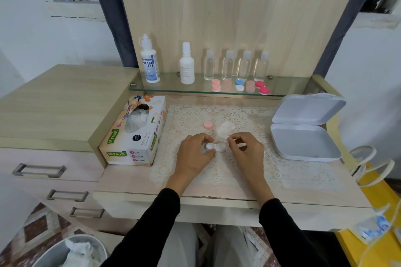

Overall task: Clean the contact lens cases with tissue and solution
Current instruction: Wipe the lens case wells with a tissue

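Left hand (196, 151) pinches our lens case (213, 147), right hand (245, 147) a white bit (242, 145). Careless wiping could skid the case across the desk (130, 184).

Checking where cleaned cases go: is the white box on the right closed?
No, the white box lies open, its lid swung back behind the base.

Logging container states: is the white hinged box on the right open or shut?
Open. The white box has its lid swung back behind the base, and the inside of both halves shows.
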`<move>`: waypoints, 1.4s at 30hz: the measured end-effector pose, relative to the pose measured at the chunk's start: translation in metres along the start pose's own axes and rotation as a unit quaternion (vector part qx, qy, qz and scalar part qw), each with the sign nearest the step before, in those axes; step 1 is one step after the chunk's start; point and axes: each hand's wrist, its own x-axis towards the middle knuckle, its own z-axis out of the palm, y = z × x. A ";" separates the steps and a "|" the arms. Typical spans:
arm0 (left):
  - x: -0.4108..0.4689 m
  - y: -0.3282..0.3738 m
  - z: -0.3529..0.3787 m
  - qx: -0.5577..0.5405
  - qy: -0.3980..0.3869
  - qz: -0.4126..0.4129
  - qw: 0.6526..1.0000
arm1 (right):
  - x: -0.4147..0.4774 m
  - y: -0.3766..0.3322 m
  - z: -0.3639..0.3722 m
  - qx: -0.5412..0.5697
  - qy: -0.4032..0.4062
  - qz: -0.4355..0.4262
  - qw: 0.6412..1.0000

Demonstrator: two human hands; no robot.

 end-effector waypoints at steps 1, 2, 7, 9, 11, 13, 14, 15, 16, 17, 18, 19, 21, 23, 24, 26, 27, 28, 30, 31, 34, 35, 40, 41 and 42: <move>0.001 0.001 -0.001 0.002 -0.011 -0.002 1.000 | -0.001 -0.002 -0.001 0.004 0.003 -0.002 1.000; 0.003 0.001 -0.002 0.003 -0.022 -0.003 1.000 | -0.002 -0.003 -0.001 0.006 0.007 -0.004 1.000; 0.006 0.002 -0.008 -0.017 -0.050 -0.005 0.999 | -0.003 -0.007 -0.004 0.011 0.013 -0.026 1.000; 0.004 0.001 -0.012 -0.027 -0.056 -0.005 0.998 | -0.004 -0.008 -0.004 0.012 0.008 -0.029 0.999; 0.003 -0.002 -0.018 -0.027 -0.067 -0.002 0.997 | -0.003 -0.010 -0.003 0.016 0.002 -0.026 1.000; 0.002 -0.003 -0.026 -0.014 -0.075 -0.001 0.997 | -0.003 -0.010 -0.002 0.008 -0.004 -0.030 1.000; 0.003 -0.004 -0.031 -0.005 -0.076 0.002 0.997 | -0.003 -0.010 -0.002 0.002 -0.007 -0.032 0.999; 0.003 -0.004 -0.036 0.003 -0.078 0.006 0.997 | -0.003 -0.011 -0.001 -0.003 -0.009 -0.033 0.999; 0.004 -0.005 -0.042 0.012 -0.081 0.010 0.997 | -0.002 -0.011 -0.001 -0.003 -0.011 -0.034 0.999; 0.004 -0.005 -0.048 0.020 -0.084 0.013 0.996 | -0.001 -0.013 0.000 -0.001 -0.012 -0.037 0.999; 0.004 -0.006 -0.054 0.026 -0.087 0.015 0.996 | -0.001 -0.015 0.001 0.002 -0.012 -0.044 0.999; 0.003 -0.008 -0.060 0.024 -0.089 0.015 0.996 | 0.000 -0.018 0.004 0.005 -0.012 -0.054 0.998; -0.001 -0.009 -0.070 0.011 -0.090 0.010 0.996 | 0.000 -0.026 0.010 0.017 -0.016 -0.069 0.997; -0.009 -0.008 -0.081 -0.006 -0.089 0.002 0.996 | -0.003 -0.035 0.019 0.029 -0.028 -0.081 0.996; -0.013 -0.008 -0.086 -0.015 -0.086 -0.003 0.996 | -0.005 -0.039 0.024 0.032 -0.035 -0.089 0.995; -0.023 -0.008 -0.099 -0.027 -0.079 -0.016 0.996 | -0.010 -0.047 0.034 0.038 -0.047 -0.106 0.992; -0.028 -0.009 -0.105 -0.032 -0.078 -0.024 0.996 | -0.013 -0.052 0.039 0.045 -0.053 -0.109 0.992; -0.033 -0.010 -0.112 -0.036 -0.078 -0.034 0.996 | -0.016 -0.056 0.044 0.053 -0.059 -0.111 0.991; -0.043 -0.012 -0.124 -0.041 -0.079 -0.047 0.995 | -0.023 -0.064 0.053 0.063 -0.075 -0.123 0.988; -0.048 -0.013 -0.128 -0.044 -0.079 -0.052 0.995 | -0.026 -0.067 0.057 0.068 -0.085 -0.131 0.985; -0.061 -0.017 -0.141 -0.052 -0.066 -0.065 0.994 | -0.038 -0.079 0.071 0.084 -0.104 -0.147 0.980; -0.065 -0.020 -0.145 -0.050 -0.061 -0.069 0.995 | -0.041 -0.083 0.075 0.087 -0.104 -0.151 0.979; -0.088 -0.044 -0.172 -0.025 -0.041 -0.086 0.995 | -0.061 -0.101 0.092 0.105 -0.107 -0.168 0.974; -0.092 -0.050 -0.177 -0.016 -0.032 -0.092 0.995 | -0.066 -0.105 0.095 0.109 -0.114 -0.172 0.972; -0.097 -0.056 -0.182 -0.009 -0.023 -0.102 0.994 | -0.070 -0.108 0.098 0.112 -0.122 -0.174 0.971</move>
